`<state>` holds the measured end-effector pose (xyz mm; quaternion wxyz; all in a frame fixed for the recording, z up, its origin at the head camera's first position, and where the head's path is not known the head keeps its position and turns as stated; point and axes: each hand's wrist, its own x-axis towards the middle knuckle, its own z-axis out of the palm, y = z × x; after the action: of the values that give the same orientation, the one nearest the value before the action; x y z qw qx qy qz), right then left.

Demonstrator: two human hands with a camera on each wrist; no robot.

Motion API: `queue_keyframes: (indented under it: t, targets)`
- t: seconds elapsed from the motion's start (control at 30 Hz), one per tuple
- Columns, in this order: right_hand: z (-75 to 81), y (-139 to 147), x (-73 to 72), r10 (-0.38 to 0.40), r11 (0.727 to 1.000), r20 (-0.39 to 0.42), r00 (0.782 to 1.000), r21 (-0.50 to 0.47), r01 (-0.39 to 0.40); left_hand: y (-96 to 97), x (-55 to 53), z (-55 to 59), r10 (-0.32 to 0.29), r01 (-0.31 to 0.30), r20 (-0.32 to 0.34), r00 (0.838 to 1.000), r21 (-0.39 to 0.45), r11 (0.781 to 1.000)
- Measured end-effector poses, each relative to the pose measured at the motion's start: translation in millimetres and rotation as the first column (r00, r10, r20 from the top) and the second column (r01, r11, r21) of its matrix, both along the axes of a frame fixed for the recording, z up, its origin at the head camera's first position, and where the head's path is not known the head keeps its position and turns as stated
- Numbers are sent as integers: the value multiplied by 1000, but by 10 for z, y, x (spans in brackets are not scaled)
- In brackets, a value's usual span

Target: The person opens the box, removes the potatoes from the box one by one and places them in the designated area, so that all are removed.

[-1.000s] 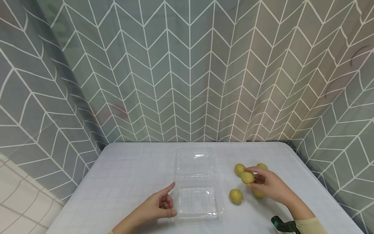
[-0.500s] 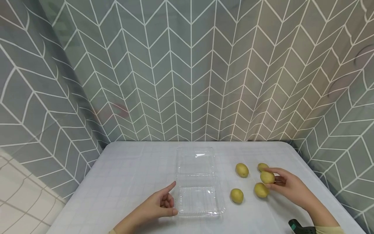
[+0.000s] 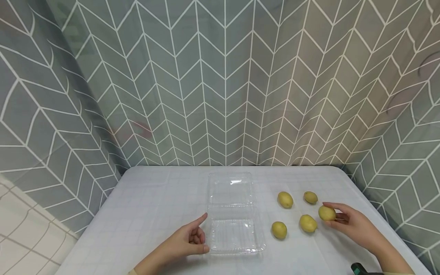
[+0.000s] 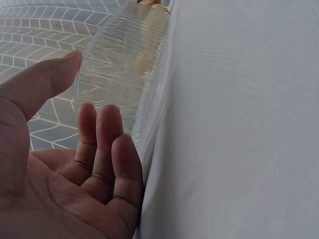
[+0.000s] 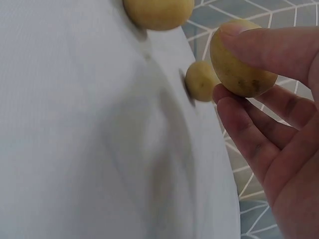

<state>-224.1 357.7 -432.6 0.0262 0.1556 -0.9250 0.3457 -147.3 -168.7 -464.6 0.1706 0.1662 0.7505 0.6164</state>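
Note:
In the head view my left hand (image 3: 187, 241) lies beside a clear plastic clamshell box (image 3: 233, 236). Thumb and one finger are spread along its left edge, and the other fingers are loosely curled; the left wrist view shows the fingertips right at the wall of the box (image 4: 117, 69). My right hand (image 3: 357, 225) pinches a small yellow oval fruit (image 3: 327, 213) between thumb and fingers. Seen from the right wrist, this fruit (image 5: 241, 64) has smooth skin with dark marks low on one side. Several similar fruits stand nearby, among them a front one (image 3: 308, 223).
The box's lid (image 3: 230, 189) lies folded open toward the back of the white-covered table (image 3: 154, 202). More yellow fruits (image 3: 285, 199) sit between the box and my right hand. Patterned curtains (image 3: 223, 95) hang behind the table and along both sides.
My right hand has moved right with the yellow fruit, away from the other fruits, which are now uncovered. The left hand and the box keep their places.

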Motion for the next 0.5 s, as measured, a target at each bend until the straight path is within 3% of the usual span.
queue_keyframes:
  t: [0.13, 0.5]
  targets:
    - [-37, 57, 13, -21, 1000, 30, 999, 8, 21, -1, 3, 3, -5, 5, -5, 1000, 2, 1000]
    - [-147, 201, 45, -30, 999, 18, 999, -13, 30, -8, 11, 16, -8, 8, -6, 1000, 16, 1000]
